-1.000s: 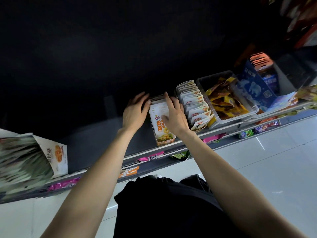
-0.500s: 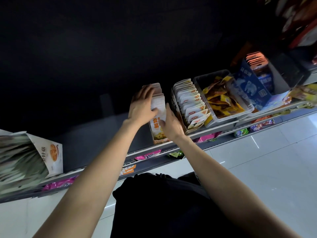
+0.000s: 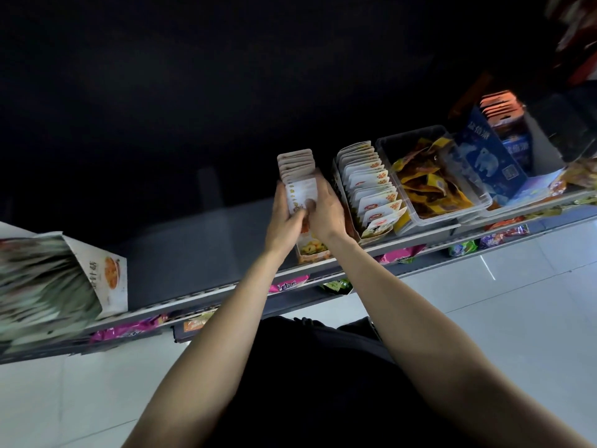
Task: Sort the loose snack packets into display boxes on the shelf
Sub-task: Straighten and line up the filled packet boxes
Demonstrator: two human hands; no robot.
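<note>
The shelf (image 3: 193, 240) looks like matt grey painted metal with a paler front edge. On it, the box (image 3: 311, 250) between the hands looks like printed card, as does the box of white packets (image 3: 368, 189) just right of it. Further right, the bin (image 3: 452, 211) is clear glossy plastic holding shiny yellow foil wrappers (image 3: 426, 182). The floor (image 3: 484, 318) below the shelf is smooth, glossy pale tile.

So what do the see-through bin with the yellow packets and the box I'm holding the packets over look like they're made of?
The clear bin looks like rigid transparent plastic, glossy: the yellow packets show through its walls and its rim catches light. The display box below both hands looks like printed cardboard, matte, with a thin, flat front edge; it is mostly hidden, so this is less certain.
</note>
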